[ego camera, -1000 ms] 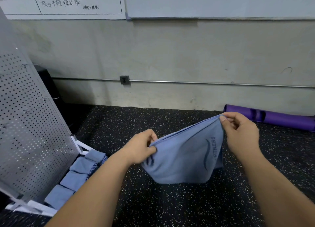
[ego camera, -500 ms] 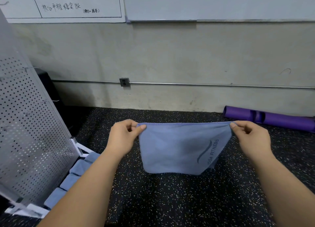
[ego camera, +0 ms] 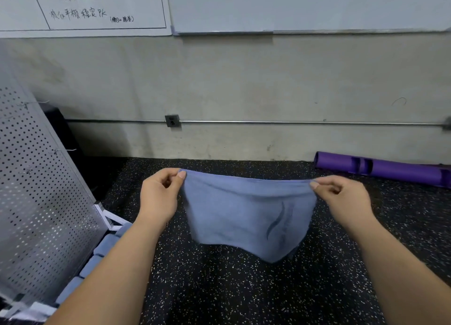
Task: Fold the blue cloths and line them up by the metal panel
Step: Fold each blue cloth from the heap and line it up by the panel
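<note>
Head view — left hand (ego camera: 158,197), right hand (ego camera: 346,200) pinch soft blue cloth (ego camera: 246,215).

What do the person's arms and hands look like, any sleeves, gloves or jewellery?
The left hand and right hand are bare: no gloves, rings or watch in view. Both forearms are bare too, with no sleeves showing down to the frame edge. Fingernails look short and unpainted.

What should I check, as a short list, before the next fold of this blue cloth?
1. Left hand pinches one top corner: ok.
2. Right hand pinches the other top corner: ok.
3. Top edge of the blue cloth stretched between them: ok.
4. Lower edges matched: not ok, they hang slanted.
5. Folded cloths lined along the metal panel: ok.
6. Free place in row: cannot tell, left arm hides it.
</note>
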`<state>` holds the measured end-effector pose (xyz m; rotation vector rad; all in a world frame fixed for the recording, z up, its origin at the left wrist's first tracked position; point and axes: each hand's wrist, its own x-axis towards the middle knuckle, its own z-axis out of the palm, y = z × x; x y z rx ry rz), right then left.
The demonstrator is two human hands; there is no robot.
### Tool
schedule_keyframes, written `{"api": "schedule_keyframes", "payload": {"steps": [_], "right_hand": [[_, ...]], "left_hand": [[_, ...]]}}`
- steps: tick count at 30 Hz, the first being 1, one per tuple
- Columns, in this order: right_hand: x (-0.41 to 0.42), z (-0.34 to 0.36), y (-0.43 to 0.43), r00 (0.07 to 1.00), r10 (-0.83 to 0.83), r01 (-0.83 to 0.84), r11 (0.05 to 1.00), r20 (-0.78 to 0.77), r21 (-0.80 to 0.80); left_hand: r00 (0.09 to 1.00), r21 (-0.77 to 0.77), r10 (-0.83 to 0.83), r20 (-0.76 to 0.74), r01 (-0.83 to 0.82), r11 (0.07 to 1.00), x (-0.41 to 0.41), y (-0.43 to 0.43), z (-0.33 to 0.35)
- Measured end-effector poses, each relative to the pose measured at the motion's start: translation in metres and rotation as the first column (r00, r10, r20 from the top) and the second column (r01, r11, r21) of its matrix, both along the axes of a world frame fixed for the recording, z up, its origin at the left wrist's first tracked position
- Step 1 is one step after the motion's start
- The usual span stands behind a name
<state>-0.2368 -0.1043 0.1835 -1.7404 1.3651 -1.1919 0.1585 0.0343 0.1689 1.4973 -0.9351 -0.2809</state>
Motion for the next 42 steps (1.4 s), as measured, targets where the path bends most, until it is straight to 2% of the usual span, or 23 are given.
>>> {"api": "schedule_keyframes", "payload": {"steps": [2,5,12,16,25,31,33,39,42], "right_hand": [[0.0,0.0,-0.001,0.999,-0.048,0.047,0.998,-0.013,-0.044],[0.003,0.002,0.001,0.986,-0.063,0.053,0.997,-0.156,-0.062],[0.002,0.007,0.006,0.99,-0.127,0.123,0.99,-0.054,-0.067],[0.003,0.003,0.003,0.994,-0.11,0.11,0.994,-0.004,0.005],[0.006,0.005,0.003,0.99,-0.141,0.141,0.99,-0.001,-0.022],[0.009,0.003,0.003,0.989,-0.146,0.146,0.989,-0.028,0.017],[0.011,0.003,0.002,0.989,-0.144,0.144,0.989,0.016,0.035],[0.029,0.007,0.01,0.979,-0.118,0.105,0.991,0.165,0.086],[0.043,0.008,0.018,0.979,-0.121,0.109,0.991,0.164,0.079]], "left_hand": [[0.999,0.006,0.017,0.044,-0.017,1.0,-0.001,-0.002,-0.001],[0.999,0.005,-0.006,0.038,0.006,1.0,-0.002,-0.002,-0.001],[0.999,0.011,0.034,0.008,-0.034,0.999,0.0,0.001,0.002],[1.0,-0.002,0.013,-0.019,-0.013,1.0,-0.003,0.002,0.003],[0.997,-0.056,0.046,-0.063,-0.05,0.997,-0.009,0.002,0.007],[0.998,0.001,0.054,-0.029,-0.054,0.999,-0.01,0.001,0.004],[0.996,0.015,0.051,-0.07,-0.05,0.999,-0.012,-0.001,0.001],[0.924,0.035,0.053,-0.38,-0.043,0.998,-0.032,-0.005,0.005],[0.929,0.061,0.04,-0.367,-0.019,0.998,-0.055,-0.003,0.008]]}}
